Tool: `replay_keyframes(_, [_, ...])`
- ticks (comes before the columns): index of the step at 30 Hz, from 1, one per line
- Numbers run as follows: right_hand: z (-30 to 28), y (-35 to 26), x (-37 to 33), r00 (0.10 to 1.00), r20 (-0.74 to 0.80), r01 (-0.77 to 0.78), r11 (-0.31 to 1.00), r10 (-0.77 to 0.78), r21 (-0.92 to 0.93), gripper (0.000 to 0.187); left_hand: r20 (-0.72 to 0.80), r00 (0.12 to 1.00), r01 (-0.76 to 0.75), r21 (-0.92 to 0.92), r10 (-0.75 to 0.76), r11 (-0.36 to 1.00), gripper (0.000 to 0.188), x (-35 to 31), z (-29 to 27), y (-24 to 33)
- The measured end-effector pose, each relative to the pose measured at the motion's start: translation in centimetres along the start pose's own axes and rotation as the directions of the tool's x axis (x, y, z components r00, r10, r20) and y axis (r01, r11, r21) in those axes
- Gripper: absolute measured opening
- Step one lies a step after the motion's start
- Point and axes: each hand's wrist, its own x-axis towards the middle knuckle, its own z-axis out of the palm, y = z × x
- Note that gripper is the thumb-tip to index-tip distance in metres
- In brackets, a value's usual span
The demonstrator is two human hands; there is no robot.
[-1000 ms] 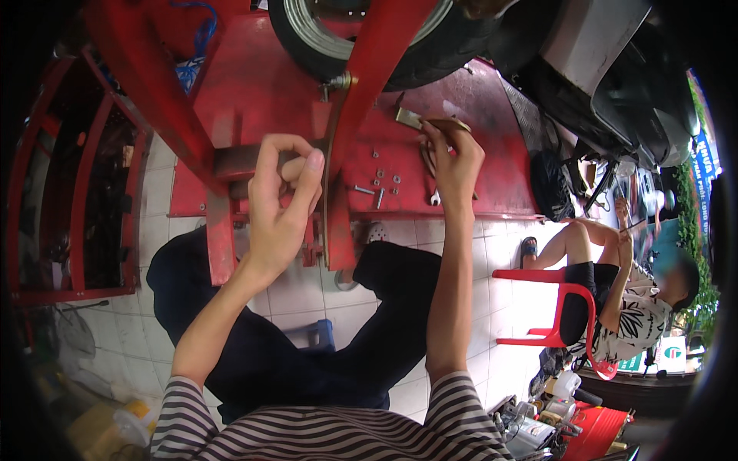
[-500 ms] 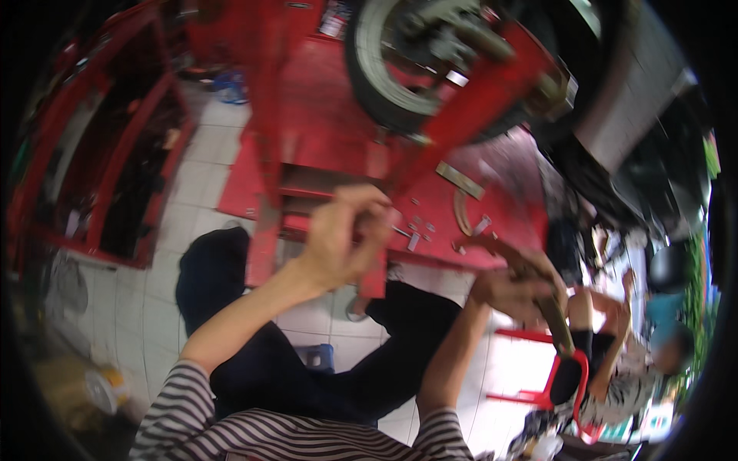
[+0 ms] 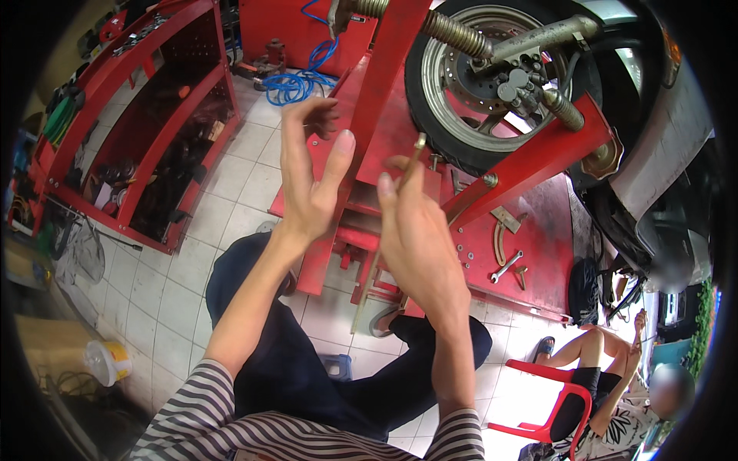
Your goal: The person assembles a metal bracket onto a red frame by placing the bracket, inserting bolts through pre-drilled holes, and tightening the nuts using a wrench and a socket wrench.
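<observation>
My left hand is raised in front of a red upright post, fingers bent and thumb apart, with nothing in it. To its right, my right hand is closed round a thin brass-coloured metal bar. The bar's tip sticks up above the fingers, and most of its length is hidden by the hand. Beyond the hands stands a motorcycle wheel with a brake disc and caliper. On the red platform lie an open-ended wrench, a curved slotted bracket, a small brass-coloured bolt and several nuts.
A slanted red arm crosses in front of the wheel. At left stands a red shelf rack with parts in it; behind lies a coiled blue hose. A person sits on a red chair at the lower right. A white bucket is at lower left.
My right hand has moved up and left with the bar, toward my left hand. My left hand has moved up and left and its fingers have opened. The view has shifted.
</observation>
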Motion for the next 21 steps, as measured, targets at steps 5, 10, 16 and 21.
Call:
replay_keyframes(5, [1.4,1.1,1.1,0.999,0.039,0.012,0.977,-0.021,0.214,0.023,0.036,0.972,0.236,-0.131,-0.233,0.963,0.034,0.3,-0.9,-0.7])
replay_keyframes(10, [-1.7,1.8,0.8,0.985,0.148,-0.137,0.921,0.088,0.366,0.026,0.096,0.977,-0.203,0.169,0.189,0.965,0.025,-1.2,-2.7,-0.3])
replay_keyframes(16, [-4.6,4.4,0.2,0.955,0.221,0.083,0.893,-0.197,0.442,0.027,0.591,0.806,-0.049,0.019,0.029,0.999,0.031,-3.8,1.2,2.7])
replay_keyframes(21, [-4.6,5.0,-0.1,0.964,0.156,0.11,0.861,-0.214,0.497,0.03,0.708,0.572,0.733,-0.215,-0.414,0.645,0.037,-6.9,2.2,2.4])
